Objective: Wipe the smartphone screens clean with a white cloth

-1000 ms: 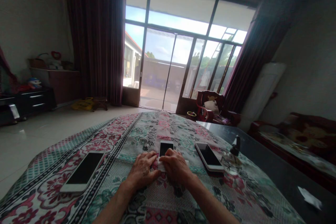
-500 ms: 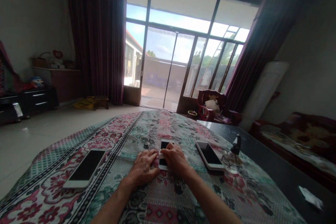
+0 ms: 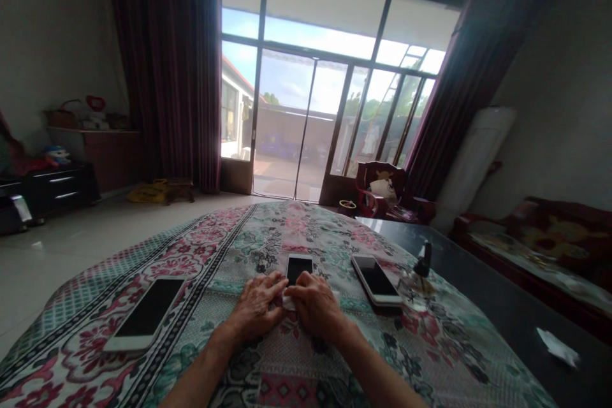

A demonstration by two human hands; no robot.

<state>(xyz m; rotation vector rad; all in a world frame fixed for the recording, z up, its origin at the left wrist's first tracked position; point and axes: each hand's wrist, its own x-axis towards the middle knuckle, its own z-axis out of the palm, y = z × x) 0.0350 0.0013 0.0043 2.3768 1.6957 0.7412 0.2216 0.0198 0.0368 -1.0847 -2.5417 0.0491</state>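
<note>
A small white smartphone [image 3: 300, 264] with a dark screen lies face up on the patterned tablecloth [image 3: 287, 229], its lower part covered by my hands. My left hand [image 3: 258, 301] rests on the cloth, fingertips at the phone's left edge and thumb by its lower corner, holding it in place. Bent fingers of my right hand [image 3: 316, 301] press a white tissue [image 3: 288, 299] onto the lower end of the phone. Most of the tissue is hidden under that hand.
A larger white phone [image 3: 148, 315] lies to the left, another white phone [image 3: 377, 280] to the right. Beyond that stands a clear glass item with a black top [image 3: 422, 261]. A crumpled white paper [image 3: 557, 347] lies on the dark tabletop [image 3: 478, 287] at right.
My right hand has slid the tissue down toward the phone's near end, uncovering the upper screen. My left hand stays at the phone's edge. The whole view has shifted slightly.
</note>
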